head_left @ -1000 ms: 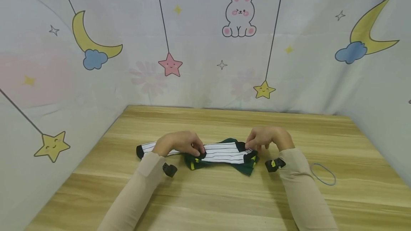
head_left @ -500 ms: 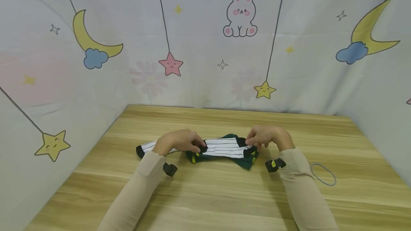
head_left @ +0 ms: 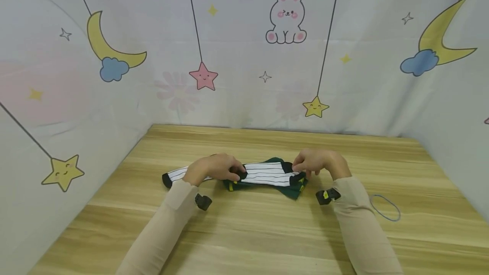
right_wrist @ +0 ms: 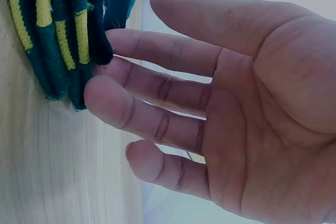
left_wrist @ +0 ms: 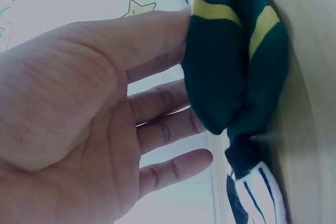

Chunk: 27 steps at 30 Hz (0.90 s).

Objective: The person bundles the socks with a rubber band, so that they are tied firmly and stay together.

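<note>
White socks with thin dark stripes and black ends [head_left: 267, 174] lie spread across dark green socks [head_left: 292, 192] with yellow bands. My left hand [head_left: 223, 167] is at the left black end of the pile. In the left wrist view its fingers [left_wrist: 168, 127] are nearly straight, and the green fabric [left_wrist: 218, 72] hides the tips of its thumb and index finger. At the other end, my right hand [head_left: 315, 161] touches the pile by the black heel with slightly bent fingertips [right_wrist: 107, 100]. The right thumb [right_wrist: 205, 11] stands apart from the cloth.
Another striped sock with a black toe [head_left: 167, 180] reaches out to the left, partly behind my left hand. A thin blue elastic loop [head_left: 386, 208] lies right of my right arm on the wooden table [head_left: 259, 228]. White printed curtains [head_left: 237, 46] stand behind and at both sides.
The sock pile has shifted slightly away toward the back of the table, its near edge lying farther from me. My left hand has moved a little with it; the right hand has barely moved.
</note>
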{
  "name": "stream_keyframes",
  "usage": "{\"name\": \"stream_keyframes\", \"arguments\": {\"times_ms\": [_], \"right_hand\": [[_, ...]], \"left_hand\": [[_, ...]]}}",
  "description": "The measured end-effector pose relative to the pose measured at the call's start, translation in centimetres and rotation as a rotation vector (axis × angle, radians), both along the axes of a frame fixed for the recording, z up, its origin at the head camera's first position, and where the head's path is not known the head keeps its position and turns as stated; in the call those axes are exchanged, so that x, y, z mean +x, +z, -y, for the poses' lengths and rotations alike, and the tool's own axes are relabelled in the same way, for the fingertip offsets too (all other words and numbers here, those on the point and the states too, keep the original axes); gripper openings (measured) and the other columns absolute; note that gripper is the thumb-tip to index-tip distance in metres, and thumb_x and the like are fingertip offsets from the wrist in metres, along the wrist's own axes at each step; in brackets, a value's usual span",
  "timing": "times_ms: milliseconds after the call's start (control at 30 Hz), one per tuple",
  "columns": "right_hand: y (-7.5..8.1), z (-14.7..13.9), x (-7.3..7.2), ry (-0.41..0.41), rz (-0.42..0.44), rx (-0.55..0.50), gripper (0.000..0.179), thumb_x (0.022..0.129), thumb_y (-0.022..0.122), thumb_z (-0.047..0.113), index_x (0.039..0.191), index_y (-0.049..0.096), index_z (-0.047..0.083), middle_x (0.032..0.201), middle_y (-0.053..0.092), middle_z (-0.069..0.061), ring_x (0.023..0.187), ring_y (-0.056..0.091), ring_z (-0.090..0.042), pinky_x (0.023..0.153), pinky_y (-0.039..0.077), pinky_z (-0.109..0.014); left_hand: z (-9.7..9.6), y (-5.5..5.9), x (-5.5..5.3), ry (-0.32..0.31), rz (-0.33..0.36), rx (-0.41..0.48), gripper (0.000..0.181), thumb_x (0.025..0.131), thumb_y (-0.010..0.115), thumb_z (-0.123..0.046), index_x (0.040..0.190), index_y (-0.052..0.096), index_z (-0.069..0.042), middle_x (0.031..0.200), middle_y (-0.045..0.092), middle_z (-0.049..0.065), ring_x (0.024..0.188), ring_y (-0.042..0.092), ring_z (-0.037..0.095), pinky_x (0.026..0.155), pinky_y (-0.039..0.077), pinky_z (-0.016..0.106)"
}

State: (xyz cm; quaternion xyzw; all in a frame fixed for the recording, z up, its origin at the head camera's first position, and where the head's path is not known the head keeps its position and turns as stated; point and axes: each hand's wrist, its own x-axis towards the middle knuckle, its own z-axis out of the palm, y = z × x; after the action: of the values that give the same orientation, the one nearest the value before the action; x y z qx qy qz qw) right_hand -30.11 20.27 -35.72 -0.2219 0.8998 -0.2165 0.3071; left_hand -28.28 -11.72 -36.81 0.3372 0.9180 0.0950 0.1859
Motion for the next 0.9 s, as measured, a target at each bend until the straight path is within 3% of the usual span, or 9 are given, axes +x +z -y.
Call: {"name": "stream_keyframes", "arguments": {"times_ms": [300,567,900], "right_hand": [[0.09,0.11,0.21,0.019,0.017,-0.022,0.036,0.103,0.056,0.02,0.131,0.057,-0.002,0.121,0.063,-0.014,0.081,0.065,-0.028,0.077,0.054,-0.043],[-0.13,0.04,0.08,0.002,0.006,-0.059,0.03,0.102,0.057,0.019,0.125,0.057,0.0,0.119,0.062,-0.014,0.075,0.062,-0.026,0.067,0.048,-0.033],[-0.21,-0.01,0.0,-0.02,0.019,-0.077,0.035,0.101,0.06,0.019,0.129,0.055,0.0,0.12,0.062,-0.014,0.075,0.06,-0.023,0.069,0.048,-0.034]], "left_hand": [[0.04,-0.04,0.13,-0.03,0.0,0.018,0.031,0.098,0.066,-0.021,0.129,0.068,-0.015,0.094,0.063,-0.006,0.082,0.054,0.01,0.081,0.047,0.031],[0.21,0.06,0.21,-0.041,0.019,0.041,0.03,0.098,0.065,-0.02,0.128,0.067,-0.015,0.093,0.062,-0.006,0.082,0.053,0.01,0.08,0.046,0.031],[0.56,0.21,-0.26,-0.067,-0.02,0.077,0.027,0.097,0.067,-0.019,0.123,0.07,-0.014,0.098,0.065,-0.003,0.091,0.058,0.012,0.087,0.047,0.035]]}}
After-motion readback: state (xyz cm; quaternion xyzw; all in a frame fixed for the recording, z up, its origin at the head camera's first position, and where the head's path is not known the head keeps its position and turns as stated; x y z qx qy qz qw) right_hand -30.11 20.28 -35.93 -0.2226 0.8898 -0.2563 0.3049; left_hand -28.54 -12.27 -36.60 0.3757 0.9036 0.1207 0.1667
